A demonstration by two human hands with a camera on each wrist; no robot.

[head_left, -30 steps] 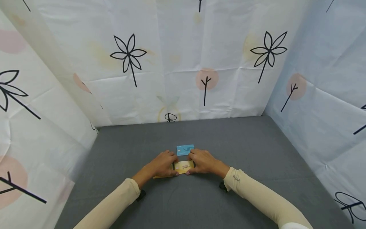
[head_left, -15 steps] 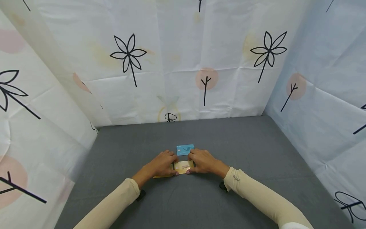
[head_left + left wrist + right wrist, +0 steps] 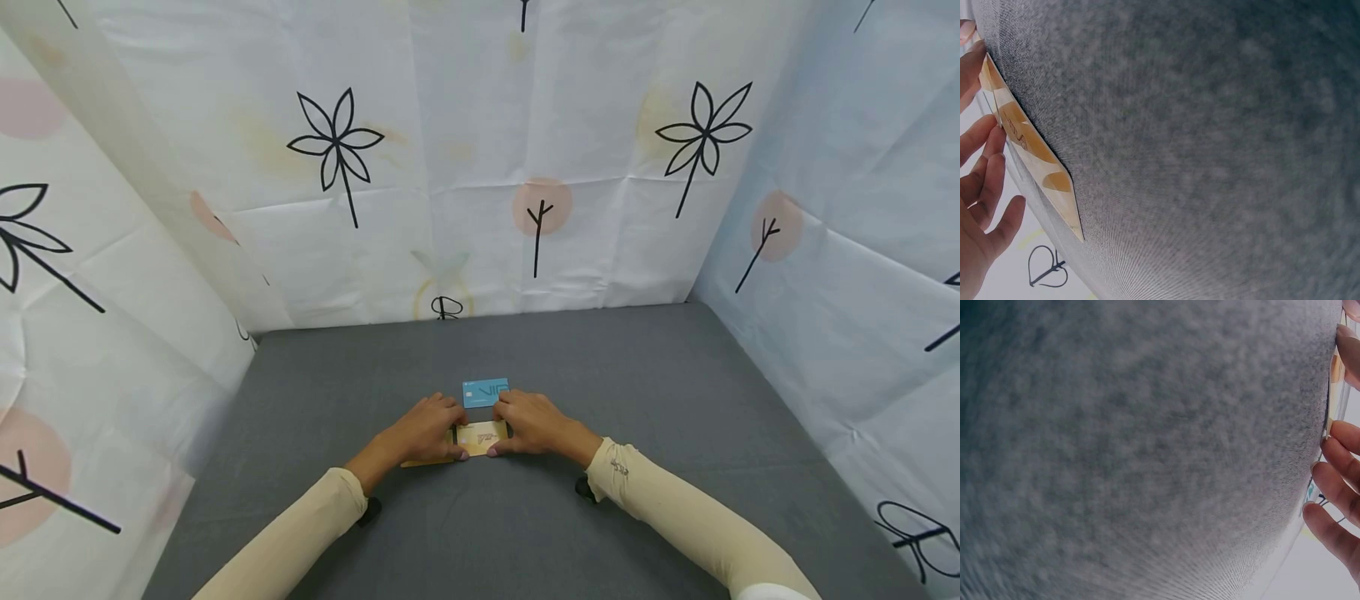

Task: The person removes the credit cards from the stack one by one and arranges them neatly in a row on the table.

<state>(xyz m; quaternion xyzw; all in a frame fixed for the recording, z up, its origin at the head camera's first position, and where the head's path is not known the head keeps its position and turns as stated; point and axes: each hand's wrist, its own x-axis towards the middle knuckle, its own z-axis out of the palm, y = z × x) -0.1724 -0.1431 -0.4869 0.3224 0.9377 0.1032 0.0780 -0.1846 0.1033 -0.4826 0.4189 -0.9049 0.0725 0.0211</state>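
A pale yellow bank-style card (image 3: 482,437) lies between my two hands, low at the table. My left hand (image 3: 429,427) holds its left edge between thumb and fingertips. At the opposite edge, my right hand (image 3: 534,423) pinches the same card, thumb at the near corner and fingers at the far one. Beneath the left hand a second yellow card (image 3: 429,463) shows only along its near side. In the left wrist view this patterned card (image 3: 1035,144) lies on the cloth beside the fingers. A blue card (image 3: 483,392) with a chip and large lettering lies just beyond the held card.
A grey cloth-covered table (image 3: 600,367) spreads around the hands. White printed sheets hang behind it (image 3: 465,167) and along both sides. Dark wrist-worn pieces sit under both wrists.
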